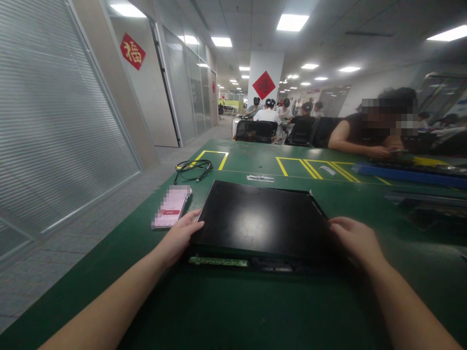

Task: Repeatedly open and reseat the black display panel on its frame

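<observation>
A flat black display panel (260,218) lies in front of me, its glossy face up and reflecting a ceiling light. Below its near edge shows a dark frame with a green circuit board strip (219,261). My left hand (184,233) grips the panel's left edge, thumb on top and the other fingers partly hidden. On the opposite side, my right hand (355,238) is closed on the right edge, its fingertips mostly hidden behind the rim. A phone (171,206) with a lit pink screen rests just beyond my left hand.
The green table (233,311) carries yellow tape outlines. A coiled black cable (193,170) lies at the far left, and a small clear strip (260,178) behind the panel. At the right are a blue tray (408,175) and a seated person (375,121) working.
</observation>
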Demonstrator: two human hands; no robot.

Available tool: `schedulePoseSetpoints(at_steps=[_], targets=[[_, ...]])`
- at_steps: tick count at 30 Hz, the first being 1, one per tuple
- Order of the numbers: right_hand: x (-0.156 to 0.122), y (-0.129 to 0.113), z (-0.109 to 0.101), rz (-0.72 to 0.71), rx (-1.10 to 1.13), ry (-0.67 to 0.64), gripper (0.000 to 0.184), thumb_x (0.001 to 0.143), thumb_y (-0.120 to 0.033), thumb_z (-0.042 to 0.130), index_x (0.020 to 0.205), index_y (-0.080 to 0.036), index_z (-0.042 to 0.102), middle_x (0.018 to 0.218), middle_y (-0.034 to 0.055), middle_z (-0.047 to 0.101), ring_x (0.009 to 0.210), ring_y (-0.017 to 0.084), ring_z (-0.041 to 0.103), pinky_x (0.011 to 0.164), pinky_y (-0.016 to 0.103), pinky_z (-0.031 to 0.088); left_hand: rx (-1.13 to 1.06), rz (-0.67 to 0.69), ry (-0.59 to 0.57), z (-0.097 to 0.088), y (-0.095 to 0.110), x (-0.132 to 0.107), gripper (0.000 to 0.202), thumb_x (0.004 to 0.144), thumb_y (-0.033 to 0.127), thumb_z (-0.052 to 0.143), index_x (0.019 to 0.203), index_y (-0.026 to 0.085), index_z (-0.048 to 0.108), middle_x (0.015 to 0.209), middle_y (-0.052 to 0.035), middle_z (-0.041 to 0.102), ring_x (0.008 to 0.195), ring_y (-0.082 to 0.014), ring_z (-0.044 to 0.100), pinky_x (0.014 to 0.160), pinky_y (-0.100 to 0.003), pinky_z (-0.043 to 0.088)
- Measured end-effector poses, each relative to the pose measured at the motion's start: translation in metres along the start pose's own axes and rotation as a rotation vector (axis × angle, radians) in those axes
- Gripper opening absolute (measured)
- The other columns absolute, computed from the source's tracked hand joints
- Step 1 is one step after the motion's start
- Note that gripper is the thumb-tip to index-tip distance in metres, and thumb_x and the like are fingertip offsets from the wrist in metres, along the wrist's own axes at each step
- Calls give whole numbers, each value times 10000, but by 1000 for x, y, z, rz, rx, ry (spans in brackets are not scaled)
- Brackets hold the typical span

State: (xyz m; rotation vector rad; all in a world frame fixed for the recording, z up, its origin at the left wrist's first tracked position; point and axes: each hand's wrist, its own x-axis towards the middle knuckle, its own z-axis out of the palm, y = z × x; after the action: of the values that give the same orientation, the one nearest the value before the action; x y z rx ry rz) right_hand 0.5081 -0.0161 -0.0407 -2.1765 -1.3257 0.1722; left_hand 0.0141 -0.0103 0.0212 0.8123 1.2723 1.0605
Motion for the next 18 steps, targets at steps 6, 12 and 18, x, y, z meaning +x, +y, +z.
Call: schedulePoseSetpoints(at_steps=[6,12,18], targets=[[-1,-3,-1,7,-8,-3,340,887,-468,643,946,-302,933,944,93,878,907,327,797,776,419,557,5,-4,5,0,0,1,620,1000,-8,713,1604,130,679,1007,-111,952,938,-287,943,571,-256,633],[0,1,1,-9,4,14,330,879,-466,656,944,-299,933,938,89,887,887,320,797,755,409,556,41,2,9,-2,-1,3,548,1037,3,667,1567,142,677,948,-85,938,873,-265,934,590,-255,642],[1,1,1,-25,18,25,312,845,-462,657,884,-298,919,920,91,883,878,324,795,782,422,562,59,26,-3,-7,-5,4,501,1012,43,745,1495,175,716,933,-52,929,727,-229,887,580,-247,632]])
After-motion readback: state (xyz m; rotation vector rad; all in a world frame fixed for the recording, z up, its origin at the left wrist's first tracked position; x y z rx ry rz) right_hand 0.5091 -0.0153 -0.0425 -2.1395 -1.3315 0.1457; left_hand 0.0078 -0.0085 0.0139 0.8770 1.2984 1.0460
